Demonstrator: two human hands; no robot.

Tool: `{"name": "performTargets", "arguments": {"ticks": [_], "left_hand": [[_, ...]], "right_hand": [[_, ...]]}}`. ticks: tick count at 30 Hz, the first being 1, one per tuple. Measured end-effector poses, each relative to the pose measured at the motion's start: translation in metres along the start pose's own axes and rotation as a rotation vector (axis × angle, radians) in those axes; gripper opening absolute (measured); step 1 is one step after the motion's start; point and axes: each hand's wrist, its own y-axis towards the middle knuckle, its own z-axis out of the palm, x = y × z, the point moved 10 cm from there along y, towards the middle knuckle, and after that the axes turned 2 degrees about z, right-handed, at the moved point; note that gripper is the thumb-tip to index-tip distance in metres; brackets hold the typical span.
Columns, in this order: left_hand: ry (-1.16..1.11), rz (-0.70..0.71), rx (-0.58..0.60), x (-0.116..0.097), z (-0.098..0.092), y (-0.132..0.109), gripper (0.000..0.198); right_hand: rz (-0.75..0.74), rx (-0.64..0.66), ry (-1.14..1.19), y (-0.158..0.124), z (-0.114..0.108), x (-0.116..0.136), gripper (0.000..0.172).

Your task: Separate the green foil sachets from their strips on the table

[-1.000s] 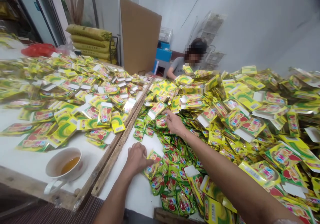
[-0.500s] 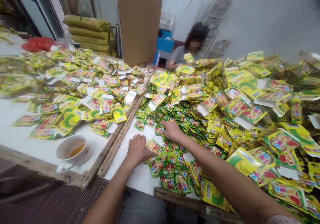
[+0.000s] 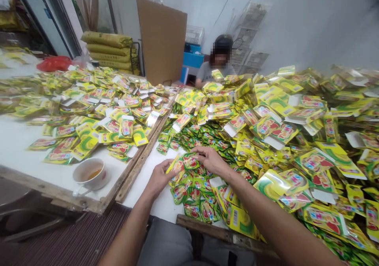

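My left hand [image 3: 160, 178] is closed on a small yellow carton [image 3: 177, 166], thumb on its printed front. Close beside it, my right hand [image 3: 211, 160] pinches a green sachet [image 3: 191, 161] with a red fruit print at the carton's right end. Whether the sachet is partly inside the carton I cannot tell. Under and behind both hands spreads a heap of green sachets [image 3: 204, 137]. A large pile of yellow cartons [image 3: 284, 131] rises to the right, many with white end flaps open.
Across a wooden edge strip [image 3: 139, 167], more yellow cartons [image 3: 85, 135] cover the left table. A white cup [image 3: 89, 175] of brown liquid stands near its front edge. Behind are a cardboard sheet [image 3: 161, 40], stacked yellow sacks [image 3: 109, 48] and a seated person [image 3: 220, 56].
My left hand has closed on the yellow carton and lifted it slightly. My right hand has brought a green sachet from the heap towards it. The view has tilted up slightly.
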Motion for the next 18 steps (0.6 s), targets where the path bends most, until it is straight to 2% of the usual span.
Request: {"name": "performTargets", "arguments": {"ticks": [3, 11, 14, 18], "left_hand": [[-0.055, -0.024, 0.033, 0.002, 0.007, -0.008, 0.043], [-0.062, -0.053, 0.034, 0.008, 0.015, -0.013, 0.043], [-0.12, -0.079, 0.053, 0.007, 0.019, -0.017, 0.043], [-0.141, -0.1, 0.016, 0.006, 0.018, -0.022, 0.042]], "right_hand": [[-0.001, -0.015, -0.035, -0.008, -0.006, 0.006, 0.02], [-0.053, -0.031, -0.117, -0.023, -0.013, 0.025, 0.016], [-0.064, -0.041, -0.104, -0.025, -0.014, 0.027, 0.013], [-0.038, 0.0, -0.039, -0.026, -0.008, 0.024, 0.011]]}}
